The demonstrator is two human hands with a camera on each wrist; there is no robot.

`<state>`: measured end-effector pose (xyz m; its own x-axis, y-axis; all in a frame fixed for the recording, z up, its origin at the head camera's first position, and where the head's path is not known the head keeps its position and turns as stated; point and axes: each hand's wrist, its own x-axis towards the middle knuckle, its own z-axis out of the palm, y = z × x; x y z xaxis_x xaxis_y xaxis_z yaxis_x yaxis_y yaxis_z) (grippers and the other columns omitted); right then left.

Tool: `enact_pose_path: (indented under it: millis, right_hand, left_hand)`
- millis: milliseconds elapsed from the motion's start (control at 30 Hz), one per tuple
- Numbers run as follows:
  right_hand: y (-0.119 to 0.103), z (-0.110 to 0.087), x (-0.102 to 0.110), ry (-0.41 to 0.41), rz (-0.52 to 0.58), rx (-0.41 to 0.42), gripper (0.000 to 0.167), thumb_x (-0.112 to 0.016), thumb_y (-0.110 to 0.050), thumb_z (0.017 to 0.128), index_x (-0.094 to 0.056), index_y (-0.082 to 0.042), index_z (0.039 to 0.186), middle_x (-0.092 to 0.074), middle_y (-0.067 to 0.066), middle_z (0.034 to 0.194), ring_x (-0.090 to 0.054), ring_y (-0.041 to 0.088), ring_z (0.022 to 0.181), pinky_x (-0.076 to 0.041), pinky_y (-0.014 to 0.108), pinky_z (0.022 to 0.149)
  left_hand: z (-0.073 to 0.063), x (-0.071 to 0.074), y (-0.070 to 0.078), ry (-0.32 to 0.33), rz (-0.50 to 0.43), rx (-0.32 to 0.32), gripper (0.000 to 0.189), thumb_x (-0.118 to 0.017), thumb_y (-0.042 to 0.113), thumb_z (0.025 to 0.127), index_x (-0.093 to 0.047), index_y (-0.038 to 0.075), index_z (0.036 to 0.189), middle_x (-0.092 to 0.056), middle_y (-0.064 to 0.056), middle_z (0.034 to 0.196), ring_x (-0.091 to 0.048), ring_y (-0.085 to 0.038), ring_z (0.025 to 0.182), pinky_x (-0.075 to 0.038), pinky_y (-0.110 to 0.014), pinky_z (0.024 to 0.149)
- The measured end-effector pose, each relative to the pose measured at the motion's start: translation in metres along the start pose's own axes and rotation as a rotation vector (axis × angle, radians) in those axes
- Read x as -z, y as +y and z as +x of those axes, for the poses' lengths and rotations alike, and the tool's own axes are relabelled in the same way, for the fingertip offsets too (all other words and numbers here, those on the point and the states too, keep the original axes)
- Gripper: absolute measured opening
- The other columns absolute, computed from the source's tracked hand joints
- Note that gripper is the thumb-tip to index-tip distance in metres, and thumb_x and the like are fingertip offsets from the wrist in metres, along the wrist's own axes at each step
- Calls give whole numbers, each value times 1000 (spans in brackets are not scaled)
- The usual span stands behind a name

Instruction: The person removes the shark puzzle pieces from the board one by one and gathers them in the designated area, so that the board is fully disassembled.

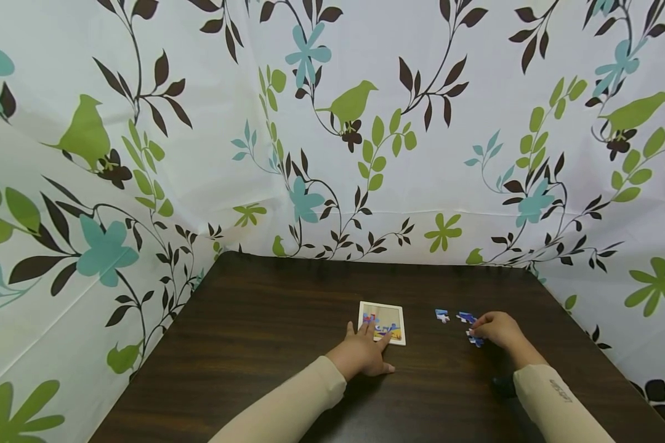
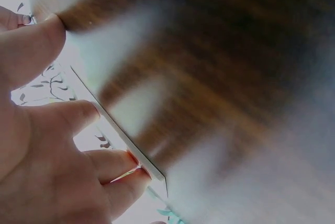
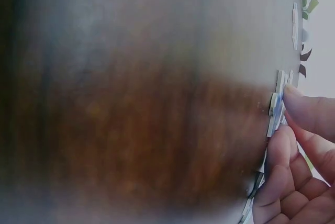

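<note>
A small framed jigsaw puzzle (image 1: 398, 314) with a pale border and a partly filled colourful picture lies on the table. My left hand (image 1: 362, 352) rests on its near left part with the fingers spread; the left wrist view shows fingertips along the puzzle board's edge (image 2: 112, 124). To the right, my right hand (image 1: 501, 331) pinches a blue and white puzzle piece (image 1: 475, 339) between thumb and finger, low at the tabletop. In the right wrist view the thumb lies against that piece (image 3: 277, 103). Its underside is hidden.
Two more blue puzzle pieces lie near the right hand: one piece (image 1: 442, 315) between the board and the hand, another piece (image 1: 466, 317) just beyond the fingertips. The dark wooden table (image 1: 266, 320) meets a leaf-and-bird patterned curtain (image 1: 421, 166) at its back edge.
</note>
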<state>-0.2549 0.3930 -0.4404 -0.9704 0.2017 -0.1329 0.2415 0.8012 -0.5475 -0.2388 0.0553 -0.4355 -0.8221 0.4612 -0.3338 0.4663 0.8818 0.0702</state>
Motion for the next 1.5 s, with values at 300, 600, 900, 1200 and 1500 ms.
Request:
enact_pose_path:
  millis: [300, 600, 900, 1200, 1500]
  right_hand:
    - [-2, 0, -1, 6, -10, 0, 19, -75, -17, 84, -71, 1, 88, -68, 12, 86, -58, 24, 79, -48, 38, 68]
    - [-31, 2, 3, 68, -3, 106, 25, -69, -20, 89, -71, 4, 94, -69, 15, 87, -62, 24, 77, -49, 35, 63]
    - [-108, 6, -42, 29, 84, 169, 18, -73, -19, 88, -73, -2, 93, -69, 11, 89, -62, 21, 78, -51, 35, 66]
    - [-161, 8, -108, -21, 64, 238, 6, -75, -11, 85, -72, -7, 81, -67, 5, 82, -58, 18, 74, -49, 32, 65]
    - [-174, 11, -126, -4, 38, 209, 9, -77, -7, 82, -69, -6, 77, -66, 6, 79, -58, 20, 72, -50, 33, 65]
  left_hand:
    - [-2, 1, 0, 6, -10, 0, 77, -53, 68, 90, -24, 42, 156, -18, -6, 167, -18, -24, 154, -13, -55, 123]
    - [3, 1, -1, 35, -20, -6, 78, -59, 68, 87, -30, 42, 155, -21, -8, 166, -22, -25, 153, -19, -54, 122]
    - [8, -1, -4, 52, -34, -7, 77, -61, 67, 86, -34, 41, 153, -25, -7, 164, -25, -26, 152, -27, -52, 120]
    - [6, 0, -6, 52, -54, -46, 75, -60, 65, 87, -36, 39, 153, -25, -8, 165, -25, -28, 152, -29, -55, 118]
    - [8, -3, -7, 58, -68, -50, 74, -61, 64, 87, -37, 39, 152, -24, -8, 165, -25, -28, 151, -30, -55, 117]
